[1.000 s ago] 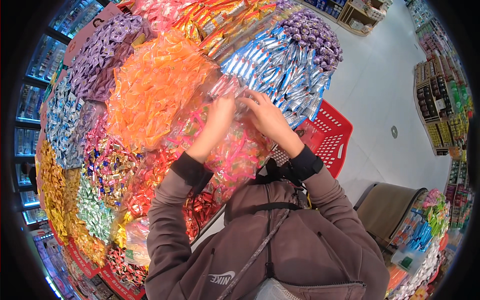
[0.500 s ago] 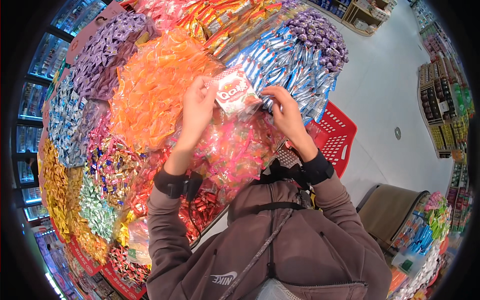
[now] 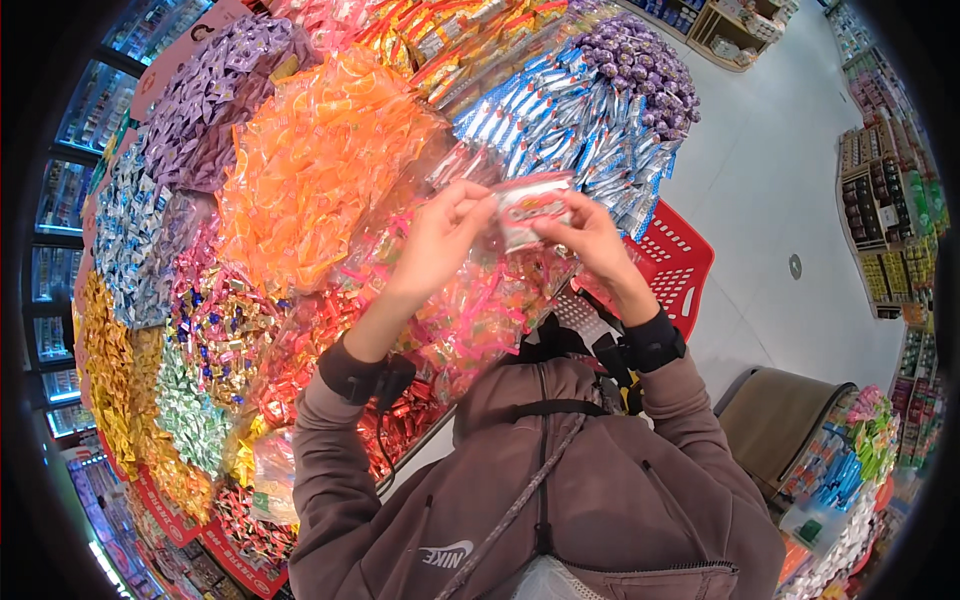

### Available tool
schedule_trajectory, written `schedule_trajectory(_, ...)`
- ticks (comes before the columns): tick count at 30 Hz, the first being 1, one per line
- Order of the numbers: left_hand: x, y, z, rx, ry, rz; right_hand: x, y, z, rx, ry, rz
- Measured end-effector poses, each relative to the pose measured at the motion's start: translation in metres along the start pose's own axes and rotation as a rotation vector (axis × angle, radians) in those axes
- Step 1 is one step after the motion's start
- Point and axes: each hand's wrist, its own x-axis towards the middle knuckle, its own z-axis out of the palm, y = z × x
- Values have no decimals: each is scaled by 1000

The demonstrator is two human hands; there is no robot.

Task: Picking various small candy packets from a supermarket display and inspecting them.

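Observation:
A small white-and-red candy packet [image 3: 528,209] is held up over the candy display, tilted and slightly blurred. My right hand [image 3: 592,243] grips its right side, thumb across the front. At its left edge, my left hand [image 3: 445,238] has thumb and fingers pinched together against the packet. Below both hands lies a heap of clear-wrapped candies with pink twisted ends [image 3: 465,320]. Orange-wrapped candies [image 3: 320,165] are piled left of my left hand. Beyond the packet are blue-and-white stick-shaped packs [image 3: 560,120].
A red plastic shopping basket [image 3: 688,262] stands right of my right forearm. Purple round candies [image 3: 640,70] lie at the far right of the display, purple-wrapped ones [image 3: 215,100] at the far left. Stocked shelves [image 3: 880,210] line the right side beyond the pale floor [image 3: 755,170].
The packet has moved right and tipped, its front now less face-on. My right hand has closed on its right side; my left hand has shifted right along with it.

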Motion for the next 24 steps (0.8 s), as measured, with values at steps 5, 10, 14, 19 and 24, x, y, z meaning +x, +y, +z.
schedule_trajectory(5,5,-16,-12,456,45,73,1,3,-45,89,365,-302)
schedule_trajectory(10,11,-49,17,1111,43,370,7,13,-50,-73,383,-243)
schedule_trajectory(14,34,-72,2,1165,38,241,12,18,-42,-132,330,-271)
schedule_trajectory(19,43,-69,-10,1072,76,194,20,14,-31,-456,345,-253)
schedule_trajectory(24,44,-64,-10,1022,60,108,40,23,-18,-721,127,-389)
